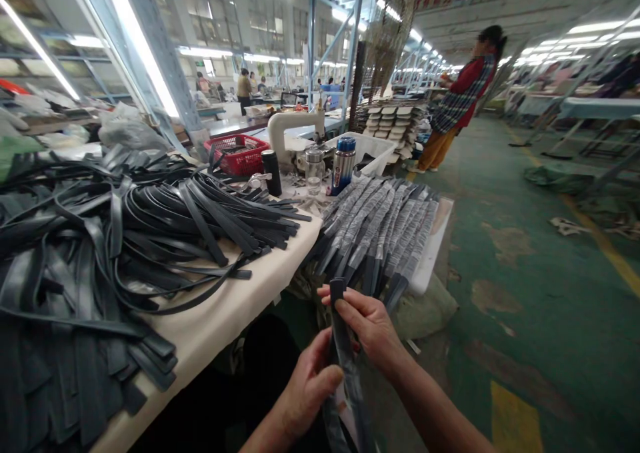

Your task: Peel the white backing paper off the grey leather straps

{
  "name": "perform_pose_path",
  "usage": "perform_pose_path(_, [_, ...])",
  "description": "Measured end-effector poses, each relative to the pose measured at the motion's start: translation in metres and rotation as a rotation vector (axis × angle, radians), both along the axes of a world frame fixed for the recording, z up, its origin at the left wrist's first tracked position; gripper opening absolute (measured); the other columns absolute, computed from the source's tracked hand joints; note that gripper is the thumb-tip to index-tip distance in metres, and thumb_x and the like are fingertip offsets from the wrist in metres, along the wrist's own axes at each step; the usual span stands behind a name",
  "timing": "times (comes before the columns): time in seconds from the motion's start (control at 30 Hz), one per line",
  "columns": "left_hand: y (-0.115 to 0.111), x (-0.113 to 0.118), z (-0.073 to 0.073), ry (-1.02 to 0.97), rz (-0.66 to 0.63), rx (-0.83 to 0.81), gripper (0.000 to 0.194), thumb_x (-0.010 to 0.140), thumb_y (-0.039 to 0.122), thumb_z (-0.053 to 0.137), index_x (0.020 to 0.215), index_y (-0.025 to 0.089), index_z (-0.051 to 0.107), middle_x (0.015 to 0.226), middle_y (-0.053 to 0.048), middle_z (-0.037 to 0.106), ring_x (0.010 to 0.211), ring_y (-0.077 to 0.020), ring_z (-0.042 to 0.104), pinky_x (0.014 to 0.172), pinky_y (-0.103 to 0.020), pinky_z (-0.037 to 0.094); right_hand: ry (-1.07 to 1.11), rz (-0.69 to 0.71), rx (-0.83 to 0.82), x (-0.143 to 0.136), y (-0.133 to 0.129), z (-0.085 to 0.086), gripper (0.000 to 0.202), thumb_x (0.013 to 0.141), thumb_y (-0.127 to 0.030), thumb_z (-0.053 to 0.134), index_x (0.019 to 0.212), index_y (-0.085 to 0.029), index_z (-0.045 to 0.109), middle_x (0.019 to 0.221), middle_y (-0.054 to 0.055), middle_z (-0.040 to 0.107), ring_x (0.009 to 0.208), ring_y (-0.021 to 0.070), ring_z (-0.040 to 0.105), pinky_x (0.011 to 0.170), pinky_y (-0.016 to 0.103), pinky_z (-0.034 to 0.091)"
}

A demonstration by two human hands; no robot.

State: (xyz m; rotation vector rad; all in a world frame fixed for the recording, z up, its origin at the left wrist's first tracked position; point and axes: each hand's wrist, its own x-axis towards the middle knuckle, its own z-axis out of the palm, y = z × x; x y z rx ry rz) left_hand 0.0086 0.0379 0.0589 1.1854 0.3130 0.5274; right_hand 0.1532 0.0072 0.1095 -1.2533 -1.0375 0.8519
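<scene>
Between my two hands is a dark strap, its lower part covered in clear plastic film and its bare tip pointing up. My right hand pinches it just below the tip, thumb in front and fingers behind. Lower down, my left hand grips it from the left side with the thumb across. The strap's lower end runs out of view at the bottom. Ahead lies a row of film-wrapped straps on a white tray. To the left, loose black straps are heaped on the cloth-covered table.
Behind the straps stand a blue-and-silver flask, a glass jar, a black bottle, a red basket and a cream sewing machine. A person stands in the aisle, right of stacked pieces.
</scene>
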Motion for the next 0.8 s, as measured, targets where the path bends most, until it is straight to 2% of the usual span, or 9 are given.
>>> perform_pose_path(0.07, [-0.002,0.002,0.003,0.027,0.059,0.006,0.047,0.078,0.051,0.066,0.111,0.017,0.061,0.099,-0.005,0.063,0.094,-0.0221,0.055,0.084,-0.03,0.043,0.031,0.018,0.006,-0.008,0.002,-0.003,0.029,0.088,-0.047,0.061,0.089,-0.023,0.076,0.114,0.007,0.069,0.112,0.0273,0.058,0.094,0.037,0.044])
perform_pose_path(0.13, [-0.007,0.004,0.001,0.122,0.108,0.02,0.033,0.084,0.045,0.06,0.1,0.016,0.065,0.09,-0.004,0.064,0.088,-0.0196,0.055,0.081,-0.028,0.043,0.113,0.018,0.012,-0.012,0.004,-0.008,0.026,0.087,-0.045,0.063,0.087,-0.023,0.076,0.112,0.007,0.07,0.115,0.0275,0.057,0.099,0.039,0.041])
perform_pose_path(0.2, [-0.012,0.001,-0.005,0.221,0.123,0.077,0.031,0.089,0.043,0.053,0.089,0.015,0.068,0.084,-0.004,0.064,0.084,-0.0181,0.055,0.079,-0.027,0.042,0.213,-0.011,0.038,-0.011,0.005,-0.012,0.023,0.086,-0.043,0.065,0.086,-0.023,0.076,0.11,0.006,0.071,0.117,0.0273,0.056,0.106,0.042,0.036])
perform_pose_path(0.33, [-0.021,-0.012,-0.023,0.323,0.053,0.196,0.034,0.089,0.044,0.052,0.084,0.015,0.07,0.081,-0.004,0.063,0.08,-0.0173,0.056,0.076,-0.025,0.042,0.348,-0.102,0.099,-0.001,0.007,-0.011,0.019,0.082,-0.04,0.07,0.084,-0.022,0.077,0.104,0.006,0.074,0.119,0.0275,0.055,0.112,0.044,0.029])
perform_pose_path(0.47, [-0.026,-0.022,-0.038,0.355,0.0,0.237,0.038,0.088,0.048,0.052,0.08,0.015,0.068,0.075,-0.003,0.06,0.076,-0.0162,0.054,0.072,-0.025,0.041,0.352,-0.156,0.158,0.012,0.0,0.0,0.019,0.082,-0.041,0.07,0.084,-0.023,0.077,0.104,0.006,0.074,0.119,0.0269,0.054,0.112,0.043,0.031])
perform_pose_path(0.53, [-0.026,-0.025,-0.04,0.361,0.006,0.249,0.042,0.088,0.051,0.049,0.077,0.014,0.067,0.074,-0.003,0.058,0.073,-0.0154,0.053,0.07,-0.025,0.041,0.254,-0.08,0.132,0.016,-0.009,0.007,0.02,0.085,-0.042,0.067,0.086,-0.024,0.076,0.11,0.005,0.071,0.117,0.0265,0.055,0.107,0.042,0.037])
perform_pose_path(0.63, [-0.024,-0.026,-0.04,0.359,0.036,0.254,0.046,0.09,0.054,0.043,0.074,0.015,0.063,0.074,-0.003,0.057,0.072,-0.0147,0.051,0.069,-0.025,0.04,0.037,0.209,-0.005,0.013,-0.027,0.011,0.023,0.085,-0.043,0.066,0.093,-0.024,0.075,0.12,0.007,0.065,0.105,0.0253,0.061,0.091,0.038,0.049])
perform_pose_path(0.7, [-0.022,-0.026,-0.041,0.363,0.071,0.241,0.047,0.09,0.055,0.042,0.075,0.015,0.061,0.075,-0.003,0.057,0.072,-0.0147,0.051,0.068,-0.024,0.04,-0.098,0.364,-0.11,0.004,-0.038,0.005,0.022,0.085,-0.042,0.066,0.095,-0.024,0.075,0.121,0.008,0.063,0.097,0.0231,0.064,0.081,0.034,0.054])
perform_pose_path(0.8, [-0.024,-0.025,-0.048,0.353,0.108,0.235,0.043,0.088,0.055,0.046,0.078,0.015,0.061,0.076,-0.003,0.056,0.073,-0.0149,0.05,0.068,-0.025,0.04,-0.243,0.359,-0.178,-0.011,-0.051,-0.016,0.019,0.088,-0.038,0.063,0.092,-0.026,0.076,0.122,0.007,0.061,0.101,0.0226,0.064,0.086,0.033,0.053])
